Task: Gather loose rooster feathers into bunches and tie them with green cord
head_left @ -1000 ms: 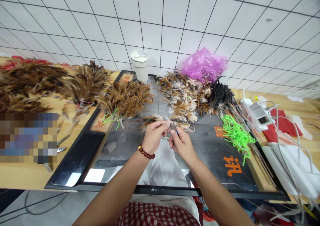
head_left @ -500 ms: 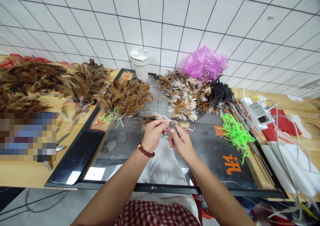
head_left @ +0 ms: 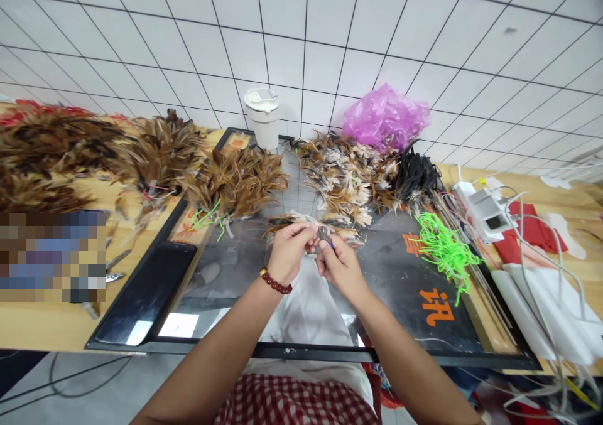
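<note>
My left hand [head_left: 291, 249], with a dark red bead bracelet [head_left: 276, 283] at the wrist, is closed in a pinch. What its fingertips hold is too small to make out. Close beside it, my right hand [head_left: 343, 263] is closed around a small metal tool with a blue part [head_left: 332, 245], mostly covered by the fingers. Just beyond both hands lie a few brown and white feathers [head_left: 282, 221]. A pile of brown feathers [head_left: 240, 183] is at the back left, and mottled white-and-brown feathers [head_left: 346, 183] are at the back right.
A glass-topped black panel [head_left: 391, 299] lies on the wooden table. Around it are a phone [head_left: 146, 293], white cup [head_left: 262, 120], purple plastic bag [head_left: 386, 117], black feathers [head_left: 417, 177], green strings [head_left: 445, 249], and a white power strip [head_left: 485, 211] with cables. More feathers [head_left: 160, 149] are heaped left.
Hardly anything differs. Both hands stay together over the panel, with the fingertips and the small tool shifted only very slightly.
</note>
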The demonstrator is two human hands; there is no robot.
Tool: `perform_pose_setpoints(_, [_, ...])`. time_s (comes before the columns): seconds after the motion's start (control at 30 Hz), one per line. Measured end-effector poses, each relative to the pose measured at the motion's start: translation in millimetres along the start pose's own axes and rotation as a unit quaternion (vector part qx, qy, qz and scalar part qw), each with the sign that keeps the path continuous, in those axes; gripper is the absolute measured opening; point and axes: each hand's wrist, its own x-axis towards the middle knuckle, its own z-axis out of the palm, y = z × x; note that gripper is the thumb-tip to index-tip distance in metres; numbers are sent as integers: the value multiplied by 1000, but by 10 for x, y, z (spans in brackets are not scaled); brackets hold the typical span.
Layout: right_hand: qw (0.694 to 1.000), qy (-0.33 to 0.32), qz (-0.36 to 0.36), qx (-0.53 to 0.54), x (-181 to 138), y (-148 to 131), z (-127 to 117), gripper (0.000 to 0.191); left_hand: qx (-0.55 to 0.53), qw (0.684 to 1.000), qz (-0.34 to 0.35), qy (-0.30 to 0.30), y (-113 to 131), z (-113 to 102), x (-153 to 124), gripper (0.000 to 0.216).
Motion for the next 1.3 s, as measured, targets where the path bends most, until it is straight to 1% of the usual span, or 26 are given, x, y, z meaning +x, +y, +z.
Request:
perform_pose_setpoints(0.23, [1000, 1, 6, 8, 9, 12, -1, 32, 10, 1000, 6, 5, -3, -3, -4, 18])
perform_pose_setpoints(0.43, [1000, 2, 8, 16, -3, -36, 6, 31, 60, 997, 38, 14, -7, 6, -11, 15])
perform_pose_setpoints(0.6, [1000, 22, -7, 2, -17, -34, 34, 30, 90, 995, 47, 11, -16, -5, -11, 17])
perform_pose_setpoints(0.67, [999, 38, -8, 10, -5, -26, 19, 30, 124, 990, 60, 12, -32, -10, -17, 14])
perform_pose_setpoints(0.77, [994, 85, -8, 69, 34, -30, -60, 29, 175, 981, 85, -2, -65, -2, -35, 11])
perform_pose_setpoints(0.87, [985, 128, -17, 114, 67, -61, -161, 28, 152, 986, 74, -2, -85, 15, -45, 14])
perform_pose_setpoints(0.97, [983, 154, -40, 96, 71, -103, -201, 26, 115, 991, 61, 3, -84, 17, -38, 15])
perform_pose_setpoints(1.07, [987, 145, -43, 59, 68, -123, -184, 33, 113, 991, 67, 0, -82, 8, -26, 11])
perform_pose_setpoints(1.23, [993, 112, -43, -11, 69, -71, -185, 25, 96, 994, 58, -6, -83, 6, -28, 10])
perform_pose_setpoints(1.3, [995, 85, -44, -33, 66, -49, -198, 25, 80, 995, 50, -13, -82, 4, -33, 11])
